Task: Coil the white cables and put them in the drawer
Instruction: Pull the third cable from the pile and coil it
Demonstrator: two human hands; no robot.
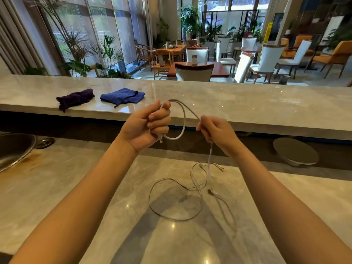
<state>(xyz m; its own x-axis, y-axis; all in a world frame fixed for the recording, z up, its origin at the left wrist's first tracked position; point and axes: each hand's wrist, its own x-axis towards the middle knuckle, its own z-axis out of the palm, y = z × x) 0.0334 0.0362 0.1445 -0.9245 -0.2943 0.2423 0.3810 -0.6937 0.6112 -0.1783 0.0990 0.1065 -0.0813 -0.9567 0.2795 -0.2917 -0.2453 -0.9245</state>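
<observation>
Left hand (150, 124) fisted around white cable (183, 121) loop, right hand (217, 134) pinching it

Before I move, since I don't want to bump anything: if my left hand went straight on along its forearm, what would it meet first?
Probably the front edge of the raised counter, just beyond the left hand gripping the white cable; the blue cloth lies left of that line. Depth is unclear.

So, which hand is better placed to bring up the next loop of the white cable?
The right hand: it pinches the white cable on the free run hanging to the counter. The left hand is full, gripping the first loop.
</observation>
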